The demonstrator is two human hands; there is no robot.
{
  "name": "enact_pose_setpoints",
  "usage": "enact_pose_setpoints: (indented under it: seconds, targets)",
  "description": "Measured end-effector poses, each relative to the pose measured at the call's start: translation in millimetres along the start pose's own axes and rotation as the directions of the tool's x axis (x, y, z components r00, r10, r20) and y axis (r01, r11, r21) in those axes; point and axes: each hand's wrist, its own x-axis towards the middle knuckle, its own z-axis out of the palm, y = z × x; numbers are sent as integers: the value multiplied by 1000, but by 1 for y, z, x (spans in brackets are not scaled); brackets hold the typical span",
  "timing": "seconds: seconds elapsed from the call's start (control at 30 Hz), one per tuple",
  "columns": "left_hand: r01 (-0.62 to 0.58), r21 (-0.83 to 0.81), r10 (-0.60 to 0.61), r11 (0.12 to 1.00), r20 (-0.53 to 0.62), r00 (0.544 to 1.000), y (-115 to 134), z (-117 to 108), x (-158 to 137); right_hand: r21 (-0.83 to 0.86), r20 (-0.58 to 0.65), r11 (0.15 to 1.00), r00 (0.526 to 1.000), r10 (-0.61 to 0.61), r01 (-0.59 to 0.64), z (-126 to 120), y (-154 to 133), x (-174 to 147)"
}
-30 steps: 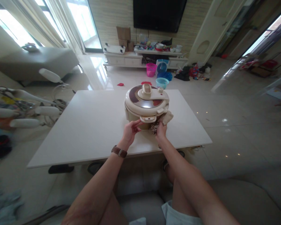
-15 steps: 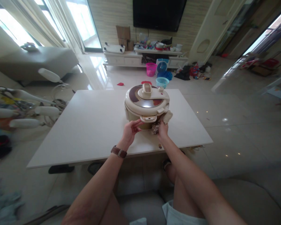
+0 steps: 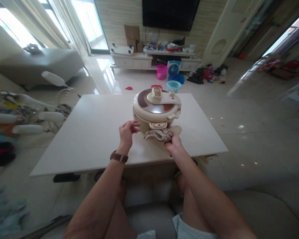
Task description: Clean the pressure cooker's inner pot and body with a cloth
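Note:
A cream and brown electric pressure cooker [image 3: 155, 108] stands upright on the white table [image 3: 97, 132], its lid on and its small front handle toward me. My right hand [image 3: 173, 142] grips a bunched, patterned cloth [image 3: 159, 134] in front of the cooker, just under that handle. The cloth hides part of the cooker's lower front; whether it touches the wall I cannot tell. To the left of the cooker, my left hand [image 3: 128, 131] is raised with its fingers apart and nothing in them. Its fingertips are close to the cooker's side.
Beyond the table, a pink basket [image 3: 161, 72] and a light blue basket [image 3: 173, 86] stand on the tiled floor. A low white cabinet [image 3: 132, 61] with clutter on top lines the wall below a television [image 3: 170, 13]. An exercise machine with white padded bars [image 3: 52, 116] is at the left.
My left hand has moved left, away from the cooker's front handle. My right hand has brought the cloth leftward across the cooker's front, so more of the cloth shows.

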Motion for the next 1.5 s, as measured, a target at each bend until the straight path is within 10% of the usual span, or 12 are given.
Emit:
enact_pose_setpoints:
  seconds: [0.07,0.2,0.43,0.67,1.0,1.17,1.5]
  targets:
    - [-27,-43,23,999,-73,997,4,-6,3,36,-59,990,988,141,-139,-6,-24,7]
    - [8,-100,-21,995,-127,992,4,-10,5,39,-139,999,990,32,-26,-10,-48,15]
    - [73,-111,-80,991,-62,995,-2,4,0,-112,-186,972,956,-226,208,6,-14,4]
    - [166,93,-178,982,151,972,-16,6,-2,-175,-199,970,959,-204,170,1,-27,31]
    - [-153,738,-390,658,507,768,-90,0,-23,-191,-223,962,946,-236,195,0,-26,39]
    - [-219,780,-615,587,605,507,-90,-2,-33,-202,-220,966,953,-207,164,0,-28,39]
    - [-396,627,-89,671,598,796,-51,7,-9,-228,-240,958,944,-228,173,2,-26,36]
